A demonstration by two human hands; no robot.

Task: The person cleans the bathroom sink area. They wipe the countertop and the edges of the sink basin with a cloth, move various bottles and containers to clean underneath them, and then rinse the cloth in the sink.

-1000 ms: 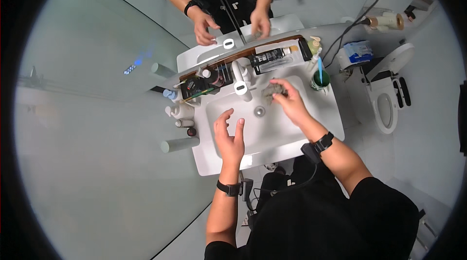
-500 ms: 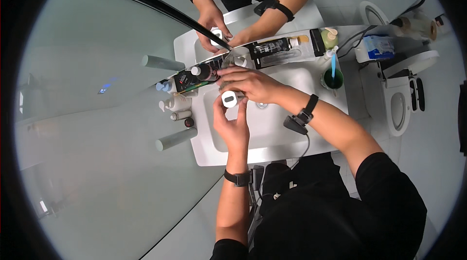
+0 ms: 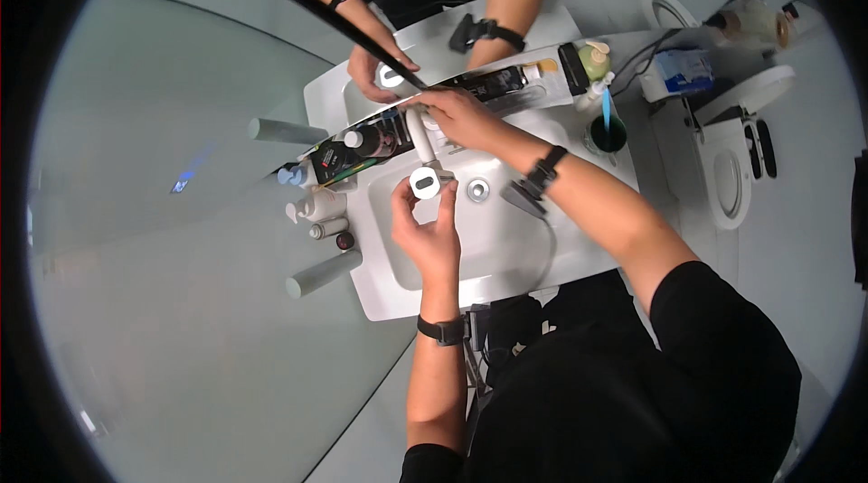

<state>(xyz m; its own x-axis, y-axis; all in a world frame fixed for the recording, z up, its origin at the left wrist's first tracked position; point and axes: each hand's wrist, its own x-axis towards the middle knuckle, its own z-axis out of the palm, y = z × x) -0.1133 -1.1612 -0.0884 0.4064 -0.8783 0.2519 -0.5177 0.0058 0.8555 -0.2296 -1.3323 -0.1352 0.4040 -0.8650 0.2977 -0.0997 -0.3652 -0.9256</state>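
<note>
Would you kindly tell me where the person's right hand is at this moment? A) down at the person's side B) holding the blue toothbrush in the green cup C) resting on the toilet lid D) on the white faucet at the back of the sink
D: the right hand sits on the white faucet behind the sink, while the left hand is raised over the basin.

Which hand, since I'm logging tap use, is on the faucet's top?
The right hand, atop the faucet; the left hand is cupped lower, beside the spout.

The left hand [image 3: 429, 230] is raised with its fingers curled and thumb spread, the forearm running straight up from the lower edge. The right hand [image 3: 461, 114] is stretched farther forward, fingers bent downward, its forearm angled across from the right.
</note>
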